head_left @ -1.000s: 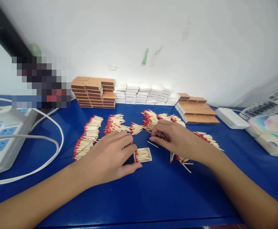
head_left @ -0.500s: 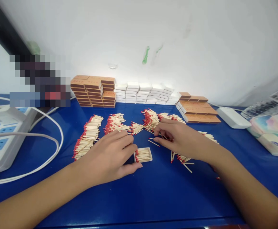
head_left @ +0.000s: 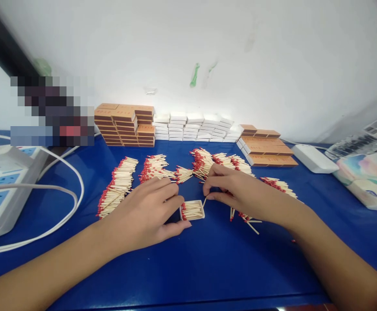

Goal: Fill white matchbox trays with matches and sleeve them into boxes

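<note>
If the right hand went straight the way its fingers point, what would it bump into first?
The right hand would probably meet the white match tray first, beside its pinched match. Depth is unclear: it might pass above, toward the left hand.

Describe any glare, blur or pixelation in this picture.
Head view: coarse square blocks mask a patch at left; the white wall is brightest just above the stacked white cardboard boxes; red print on the orange-brown cardboard boxes is too soft to read; the thin wooden match in the right hand is discernible.
</note>
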### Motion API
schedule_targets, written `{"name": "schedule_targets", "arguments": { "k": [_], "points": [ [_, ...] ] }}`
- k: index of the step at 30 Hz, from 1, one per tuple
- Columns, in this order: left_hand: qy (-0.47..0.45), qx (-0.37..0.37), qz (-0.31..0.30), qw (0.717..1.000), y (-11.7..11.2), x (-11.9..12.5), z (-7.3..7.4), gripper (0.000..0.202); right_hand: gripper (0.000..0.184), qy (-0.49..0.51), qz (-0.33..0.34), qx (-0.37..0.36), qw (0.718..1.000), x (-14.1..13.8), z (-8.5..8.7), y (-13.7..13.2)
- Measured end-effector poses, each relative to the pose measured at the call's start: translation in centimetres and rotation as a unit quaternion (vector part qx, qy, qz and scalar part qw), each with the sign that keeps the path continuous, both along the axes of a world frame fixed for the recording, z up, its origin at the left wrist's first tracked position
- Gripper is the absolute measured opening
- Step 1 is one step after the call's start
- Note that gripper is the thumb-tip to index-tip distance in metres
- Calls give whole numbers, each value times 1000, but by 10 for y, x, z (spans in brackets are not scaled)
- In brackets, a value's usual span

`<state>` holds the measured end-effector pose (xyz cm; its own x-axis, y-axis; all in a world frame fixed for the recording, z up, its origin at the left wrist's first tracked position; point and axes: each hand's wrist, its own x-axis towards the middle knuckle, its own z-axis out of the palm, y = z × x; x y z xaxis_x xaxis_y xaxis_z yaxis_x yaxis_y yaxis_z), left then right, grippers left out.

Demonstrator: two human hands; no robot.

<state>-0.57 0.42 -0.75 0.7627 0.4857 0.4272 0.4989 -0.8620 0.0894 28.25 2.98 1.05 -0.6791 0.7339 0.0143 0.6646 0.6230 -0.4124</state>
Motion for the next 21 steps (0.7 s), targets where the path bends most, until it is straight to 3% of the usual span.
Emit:
{"name": "schedule_targets", "arguments": {
  "k": [9, 21],
  "points": [
    [-2, -4, -4, 1000, 0, 0, 0, 28, 17, -56, -69, 31, 996, 3, 0, 1],
    [1, -2, 0, 1000, 0, 0, 0, 28, 16, -52, -73, 62, 994, 0, -4, 4]
  ]
}}
